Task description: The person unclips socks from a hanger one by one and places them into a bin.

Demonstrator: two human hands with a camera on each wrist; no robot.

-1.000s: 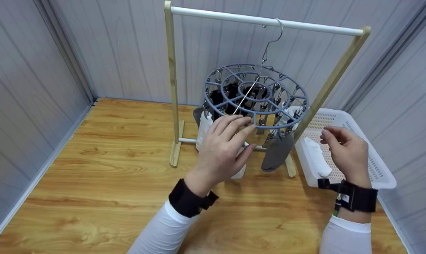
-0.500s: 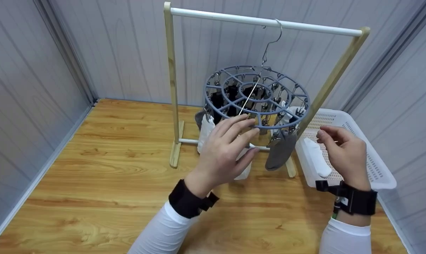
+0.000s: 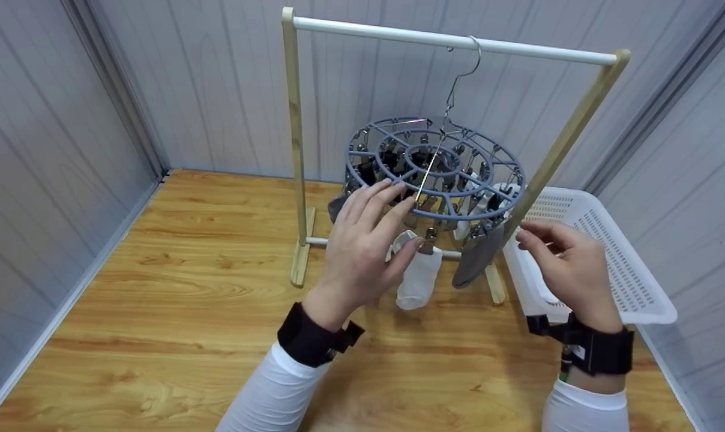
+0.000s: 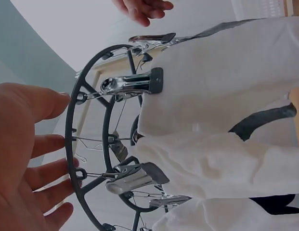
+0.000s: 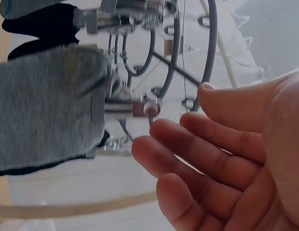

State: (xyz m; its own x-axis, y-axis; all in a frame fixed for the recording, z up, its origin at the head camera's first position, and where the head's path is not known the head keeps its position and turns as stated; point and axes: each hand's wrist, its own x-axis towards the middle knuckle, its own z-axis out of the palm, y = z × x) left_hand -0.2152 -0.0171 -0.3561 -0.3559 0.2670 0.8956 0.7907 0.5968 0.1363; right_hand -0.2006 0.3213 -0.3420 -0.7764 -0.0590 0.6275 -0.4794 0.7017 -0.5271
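A round blue-grey clip hanger [image 3: 488,214] hangs tilted from a bar by a metal hook. Straight fingers of my left hand [image 3: 365,252] lie at its front left rim, touching the ring in the left wrist view. Just below the thumb, a white sock [image 3: 419,282] hangs from a metal clip [image 3: 430,238]. My right hand [image 3: 569,261], loosely curled and holding nothing, is beside the ring's right edge. Close to its fingers in the right wrist view, a clip [image 5: 125,109] bites a grey sock [image 5: 43,110]. Black socks hang further in, partly hidden by the ring.
A wooden stand with a white top bar [image 3: 386,33] carries the hanger; its right post [image 3: 569,135] rises between ring and basket. The white perforated basket [image 3: 632,264] stands at the right, behind my right hand. Panel walls enclose the wooden tabletop [image 3: 188,312].
My left hand has shifted a little left and up along the ring. My right hand has come left towards it. The front white sock now shows more fully beside the left thumb.
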